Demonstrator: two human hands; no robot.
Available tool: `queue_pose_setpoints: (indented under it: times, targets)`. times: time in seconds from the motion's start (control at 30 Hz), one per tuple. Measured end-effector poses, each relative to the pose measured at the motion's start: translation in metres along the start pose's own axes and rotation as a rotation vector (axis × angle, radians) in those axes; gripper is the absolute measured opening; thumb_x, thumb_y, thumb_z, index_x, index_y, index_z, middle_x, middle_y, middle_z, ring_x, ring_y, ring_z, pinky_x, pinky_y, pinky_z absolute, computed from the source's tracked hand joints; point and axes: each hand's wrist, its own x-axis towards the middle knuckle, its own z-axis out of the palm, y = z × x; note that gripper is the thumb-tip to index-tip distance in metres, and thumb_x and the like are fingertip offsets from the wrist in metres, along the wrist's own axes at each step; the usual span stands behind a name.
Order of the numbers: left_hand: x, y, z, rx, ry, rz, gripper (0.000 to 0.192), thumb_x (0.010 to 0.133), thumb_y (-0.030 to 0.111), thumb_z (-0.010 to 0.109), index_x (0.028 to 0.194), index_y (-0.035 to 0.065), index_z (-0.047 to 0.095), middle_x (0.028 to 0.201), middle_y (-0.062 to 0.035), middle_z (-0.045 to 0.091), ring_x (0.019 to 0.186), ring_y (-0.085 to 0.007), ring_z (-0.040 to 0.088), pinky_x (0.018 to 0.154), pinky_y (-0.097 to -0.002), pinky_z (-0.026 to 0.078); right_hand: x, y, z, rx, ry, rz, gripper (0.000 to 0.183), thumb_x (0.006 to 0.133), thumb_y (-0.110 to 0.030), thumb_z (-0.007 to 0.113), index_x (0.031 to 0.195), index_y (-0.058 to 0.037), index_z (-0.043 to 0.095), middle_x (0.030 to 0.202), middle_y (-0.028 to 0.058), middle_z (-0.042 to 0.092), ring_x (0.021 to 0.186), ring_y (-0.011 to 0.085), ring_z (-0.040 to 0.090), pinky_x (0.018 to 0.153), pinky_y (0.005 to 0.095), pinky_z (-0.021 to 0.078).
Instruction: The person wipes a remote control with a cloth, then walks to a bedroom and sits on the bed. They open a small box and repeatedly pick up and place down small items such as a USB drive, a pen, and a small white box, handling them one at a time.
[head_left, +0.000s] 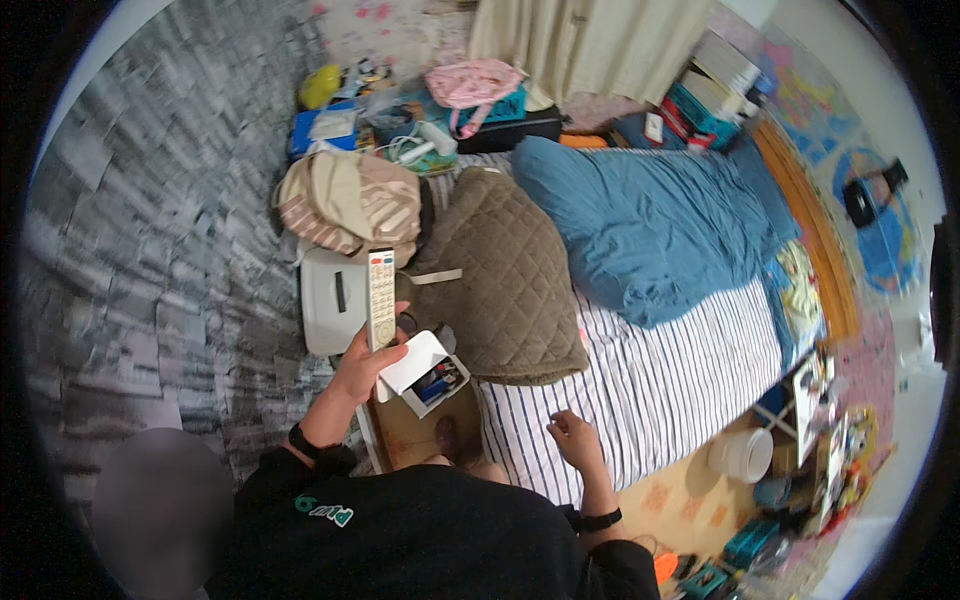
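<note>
My left hand (363, 369) grips a long white remote control (382, 292), which stands with its buttons facing up. The thumb of that hand also rests on the raised lid of a small white box (429, 409). Inside the box lie small items, a blue one (433, 390) among them, too small to name surely. Over the edge of the striped bed sheet (525, 420) hovers my right hand (577, 442), its fingers loosely bent and nothing visible in them. A brown quilted blanket (510, 285) lies on the bed just beyond the box.
Left of the blanket are a beige-and-pink backpack (352, 199) and a light grey lidded bin (330, 300). A blue quilt (660, 217) is bunched on the bed. A pink bag (474, 82) sits at the back; a white bucket (741, 454) stands on the floor at right.
</note>
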Motion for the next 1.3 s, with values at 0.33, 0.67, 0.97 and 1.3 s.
queue_pose_setpoints:
  times: [0.33,0.67,0.97,1.3]
  targets:
    - [0.006,-0.022,0.03,-0.121,0.007,-0.109,0.059,0.082,-0.005,0.058,0.137,0.0072,0.039,0.091,0.0002,0.056,0.08,-0.0086,0.055,0.071,-0.0223,0.045,-0.013,0.051,0.01,0.002,-0.084,0.096,0.028,0.082,-0.024,0.064,0.1,-0.003,0.062,0.083,0.0151,0.068,0.079,0.0293,0.066,0.07,0.0366,0.0513]
    - [-0.004,-0.029,0.073,-0.053,0.011,-0.095,0.06,0.082,-0.003,0.059,0.137,0.0063,0.038,0.09,0.0002,0.055,0.082,-0.0095,0.056,0.075,-0.0235,0.048,-0.056,0.153,0.007,0.009,-0.042,0.19,0.03,0.081,-0.027,0.064,0.099,-0.0036,0.062,0.081,0.0169,0.067,0.079,0.0339,0.064,0.069,0.0407,0.05]
    - [0.026,-0.038,0.13,-0.037,-0.079,-0.167,0.058,0.082,-0.003,0.058,0.136,0.0063,0.039,0.088,0.0002,0.055,0.081,-0.0099,0.057,0.074,-0.0243,0.048,-0.138,0.198,-0.001,0.066,0.111,0.402,0.03,0.081,-0.027,0.064,0.1,-0.0041,0.062,0.083,0.018,0.066,0.08,0.0331,0.063,0.07,0.0402,0.0496]
    - [0.046,0.001,0.188,0.01,-0.133,-0.025,0.051,0.088,0.002,0.052,0.136,0.0076,0.039,0.107,-0.0077,0.059,0.095,-0.0188,0.06,0.083,-0.0313,0.049,-0.171,0.221,-0.016,0.234,0.144,0.581,0.034,0.08,-0.03,0.066,0.101,-0.004,0.063,0.083,0.016,0.066,0.079,0.0299,0.064,0.07,0.0377,0.0496]
